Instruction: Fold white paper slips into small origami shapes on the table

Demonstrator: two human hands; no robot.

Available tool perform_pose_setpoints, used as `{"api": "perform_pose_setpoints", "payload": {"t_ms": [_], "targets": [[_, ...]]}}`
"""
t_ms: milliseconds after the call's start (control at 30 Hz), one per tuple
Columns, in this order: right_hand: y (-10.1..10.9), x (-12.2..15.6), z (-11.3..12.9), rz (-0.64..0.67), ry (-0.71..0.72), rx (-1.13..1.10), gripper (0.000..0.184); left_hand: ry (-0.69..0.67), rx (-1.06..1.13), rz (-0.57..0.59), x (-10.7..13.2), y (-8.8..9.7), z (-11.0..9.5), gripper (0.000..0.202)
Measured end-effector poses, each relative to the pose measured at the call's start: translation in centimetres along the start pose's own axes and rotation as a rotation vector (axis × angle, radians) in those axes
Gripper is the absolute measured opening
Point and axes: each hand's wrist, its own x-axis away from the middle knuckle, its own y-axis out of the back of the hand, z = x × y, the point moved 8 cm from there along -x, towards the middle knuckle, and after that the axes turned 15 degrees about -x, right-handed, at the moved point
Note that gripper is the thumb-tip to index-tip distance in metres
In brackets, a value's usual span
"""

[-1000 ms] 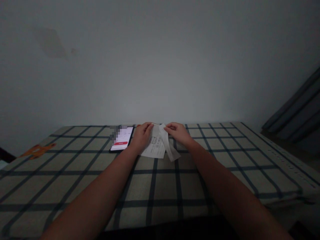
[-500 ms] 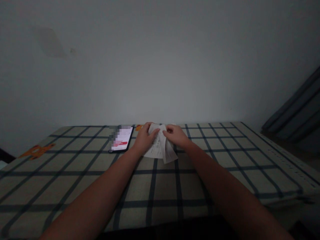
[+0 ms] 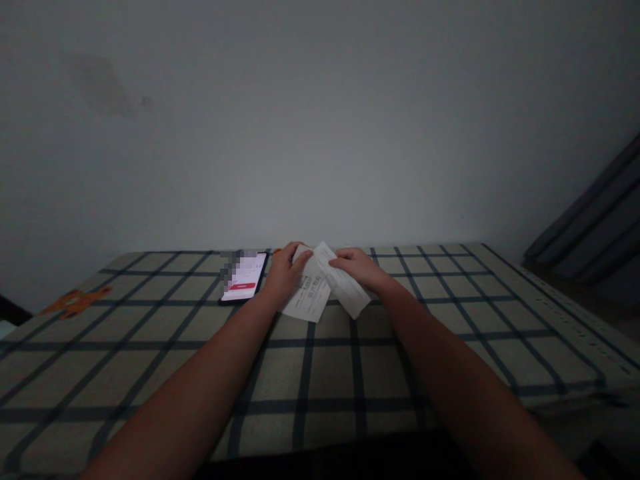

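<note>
The phone (image 3: 243,277) has a black rim and a pale pink-white screen crossed by a red bar. Right of the phone, the printed slip (image 3: 306,303) is white with rows of dark grey print. The narrow strip (image 3: 347,293) across it is plain white. Under the phone, the cloth (image 3: 150,347) is pale beige-grey, checked with dark navy lines. Far left of the phone it bears an orange patch (image 3: 75,301). Behind the phone, the wall (image 3: 380,120) is grey-white with a faint darker stain (image 3: 100,83).

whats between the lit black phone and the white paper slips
The left hand, pinching the white printed paper slips beside the lit black phone, in the head view.
</note>
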Motion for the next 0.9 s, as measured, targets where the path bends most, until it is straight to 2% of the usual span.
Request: {"api": "perform_pose_setpoints", "payload": {"t_ms": [67, 167, 233, 333, 467, 567, 667, 767, 900], "targets": [[0.1, 0.1, -0.7, 0.086, -0.093, -0.13, 0.023, -0.025, 0.007, 0.036, -0.1, -0.2, 0.0, 0.027], [1.3, -0.3, -1.1, 0.097, -0.13, -0.25, 0.02, -0.019, 0.018, 0.042, -0.3, -0.2, 0.5, 0.028], [2.3, -0.6, -1.6, 0.061, -0.159, -0.33, 0.02, 0.027, 0.029, 0.02, -0.5, -0.2, 1.3, 0.031], [3.0, -0.7, -2.7, 0.027, -0.288, -0.458, 0.021, 0.085, 0.066, -0.017, -0.7, -0.3, 2.5, 0.035], [3.6, -0.4, -3.5, -0.007, -0.404, -0.554, 0.023, 0.095, 0.072, -0.044, -1.0, -0.7, 3.8, 0.037], [4.7, -0.4, -3.2, -0.085, -0.361, -0.615, 0.024, 0.141, 0.045, -0.047, -1.1, -0.9, 5.1, 0.04], [5.0, -0.5, -3.0, -0.085, -0.309, -0.72, 0.025, 0.191, -0.003, -0.043, -1.0, -1.2, 6.2, 0.043], [5.3, -0.6, -3.0, -0.124, -0.266, -0.69, 0.024, 0.221, -0.091, -0.054, -1.0, -1.3, 7.0, 0.044], [6.8, -0.3, -2.6, -0.251, -0.168, -0.701, 0.02, 0.254, -0.141, -0.073, -1.0, -1.3, 8.1, 0.043]]}}
